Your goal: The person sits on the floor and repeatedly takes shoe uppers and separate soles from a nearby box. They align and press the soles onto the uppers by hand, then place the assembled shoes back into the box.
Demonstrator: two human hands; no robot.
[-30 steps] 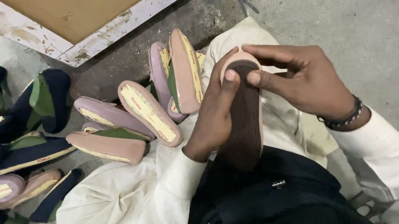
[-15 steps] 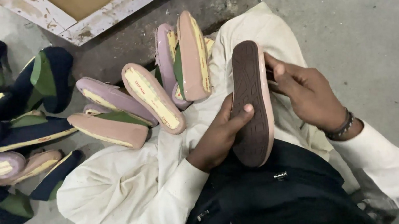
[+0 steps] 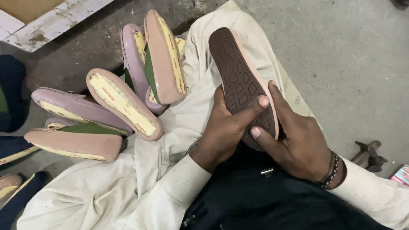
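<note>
Brown rubber outsole (image 3: pixel 239 79), tread up on a pink shoe over the person's lap, is grasped by the left hand (image 3: pixel 226 130) and right hand (image 3: pixel 299 143) at its heel, so uneven thumb pressure could, I judge, leave the toe end unbonded.

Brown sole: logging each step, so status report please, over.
Left hand and right hand both gripping the brown sole, tread up, over the lap. Pink shoes piled alongside, apart. Nothing in the way.
</note>
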